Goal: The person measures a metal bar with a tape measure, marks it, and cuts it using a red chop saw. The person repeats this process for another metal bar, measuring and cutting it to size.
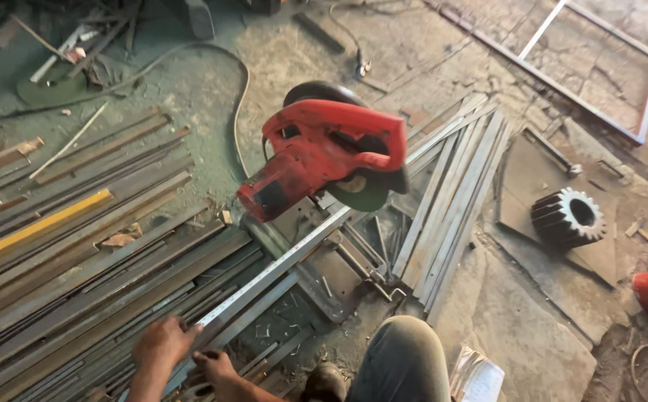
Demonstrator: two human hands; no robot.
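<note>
Steel bar (279, 266) under two hands (190, 353)

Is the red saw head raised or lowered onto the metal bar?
Raised: the saw is tilted up, and its disc sits clear above the bar.

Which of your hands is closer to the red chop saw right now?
Left. The left hand grips the long steel bar at its near end, down-left of the red chop saw. The right hand sits lower on the same bar, slightly farther away.
</note>
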